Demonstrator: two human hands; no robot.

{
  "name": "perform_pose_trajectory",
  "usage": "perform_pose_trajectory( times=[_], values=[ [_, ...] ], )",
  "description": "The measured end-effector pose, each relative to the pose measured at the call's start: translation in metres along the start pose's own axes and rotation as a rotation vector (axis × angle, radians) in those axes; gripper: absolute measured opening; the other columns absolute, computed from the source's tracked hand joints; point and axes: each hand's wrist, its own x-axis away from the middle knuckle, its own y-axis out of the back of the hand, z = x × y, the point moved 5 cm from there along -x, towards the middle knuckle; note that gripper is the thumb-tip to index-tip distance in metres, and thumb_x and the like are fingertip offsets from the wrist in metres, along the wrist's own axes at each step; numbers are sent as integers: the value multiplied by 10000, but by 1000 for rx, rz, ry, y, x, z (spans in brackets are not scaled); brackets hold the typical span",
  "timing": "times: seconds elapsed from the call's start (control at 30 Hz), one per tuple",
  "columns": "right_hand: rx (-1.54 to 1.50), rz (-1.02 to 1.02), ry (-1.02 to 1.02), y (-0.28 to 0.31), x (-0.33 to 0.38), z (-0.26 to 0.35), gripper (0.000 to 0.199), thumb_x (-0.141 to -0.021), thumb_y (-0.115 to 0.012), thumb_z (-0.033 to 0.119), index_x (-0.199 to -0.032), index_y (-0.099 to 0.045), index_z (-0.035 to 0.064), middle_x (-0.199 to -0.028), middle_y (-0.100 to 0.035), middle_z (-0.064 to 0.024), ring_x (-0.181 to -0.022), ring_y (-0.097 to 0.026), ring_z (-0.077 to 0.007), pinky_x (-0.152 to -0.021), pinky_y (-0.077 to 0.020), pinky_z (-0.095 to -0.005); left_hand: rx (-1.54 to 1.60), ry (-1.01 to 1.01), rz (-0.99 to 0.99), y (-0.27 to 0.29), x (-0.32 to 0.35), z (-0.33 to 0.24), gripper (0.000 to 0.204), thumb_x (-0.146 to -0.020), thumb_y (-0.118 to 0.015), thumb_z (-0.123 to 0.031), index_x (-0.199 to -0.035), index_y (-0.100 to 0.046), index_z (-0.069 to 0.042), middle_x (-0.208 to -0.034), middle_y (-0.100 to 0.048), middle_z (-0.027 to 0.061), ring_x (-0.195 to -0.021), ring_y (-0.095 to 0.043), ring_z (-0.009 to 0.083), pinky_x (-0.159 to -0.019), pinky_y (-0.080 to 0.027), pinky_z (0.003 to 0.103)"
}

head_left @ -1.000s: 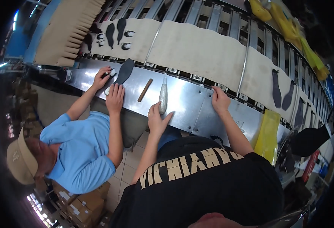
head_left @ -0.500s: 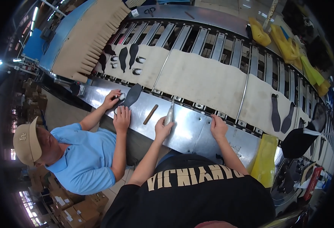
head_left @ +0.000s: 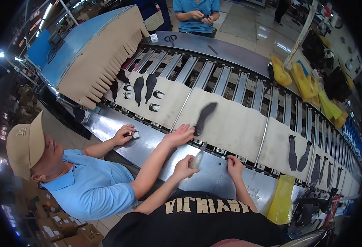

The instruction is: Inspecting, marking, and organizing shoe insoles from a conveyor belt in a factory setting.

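Observation:
My left hand point(head_left: 185, 167) is closed around a pale, tapered tool point(head_left: 198, 159) with a narrow tip, held over the metal worktop and pointing at the conveyor. My right hand point(head_left: 235, 166) rests at the worktop's conveyor-side edge, fingers bent loosely forward, nothing visible in them. Just beyond my hands, a co-worker's right hand point(head_left: 179, 137) reaches across with its fingertips at the heel of a dark, slightly blurred shoe sole point(head_left: 206, 116) over the cream belt point(head_left: 234, 128). That person's left hand point(head_left: 124, 134) holds a small dark-and-white piece point(head_left: 135, 134).
Several dark soles and small pieces lie on the belt at left, near a fringed tan cover point(head_left: 103, 53). More soles point(head_left: 293, 154) lie at right. A yellow sheet point(head_left: 281, 199) hangs over the worktop's right part. Across the conveyor stands another person point(head_left: 195, 20), near scissors point(head_left: 170, 39).
The co-worker's right hand has moved from the worktop across to the belt with the dark sole. My hands keep much the same pose. The view has tilted up, showing a person across the conveyor.

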Motion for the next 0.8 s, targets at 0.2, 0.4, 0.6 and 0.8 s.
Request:
perform_pose_trajectory(
  times=[0.2, 0.4, 0.6, 0.8],
  values=[
    [-408, 263, -114, -33, -1, 85, 233, -953, -512, 144, -1160, -598, 82, -762, -624, -34, -616, -558, -75, -531, -452, -223, 351, 71, 19, 13, -21, -16, 579, -668, -871, -299, -999, -502, -2, -881, -616, 69, -771, -605, 126, -706, -515, 264],
    [-214, 521, 118, -61, 16, 156, 537, -910, -589, 193, -1395, -369, 126, -936, -645, -96, -676, -602, -156, -621, -515, -300, 750, 28, -160, 8, -43, -43, 504, -775, -793, -227, -1089, -498, 35, -978, -620, 104, -844, -623, 162, -689, -528, 275],
    [-475, 496, -45, -84, -80, 185, 404, -956, -507, 136, -1321, -347, 75, -769, -583, -30, -469, -508, -84, -423, -404, -223, 479, -146, -371, 70, -71, -39, 274, -866, -692, -231, -1016, -578, -32, -856, -628, 42, -757, -613, 124, -644, -504, 257],
    [-511, 366, 13, -98, -308, 238, 259, -952, -528, 266, -1113, -457, 76, -830, -639, -39, -434, -486, -75, -378, -346, -212, -217, -117, -545, 103, -37, 17, 369, -716, -788, -269, -983, -619, -79, -875, -595, 85, -827, -557, 273, -737, -433, 387]
  ],
)
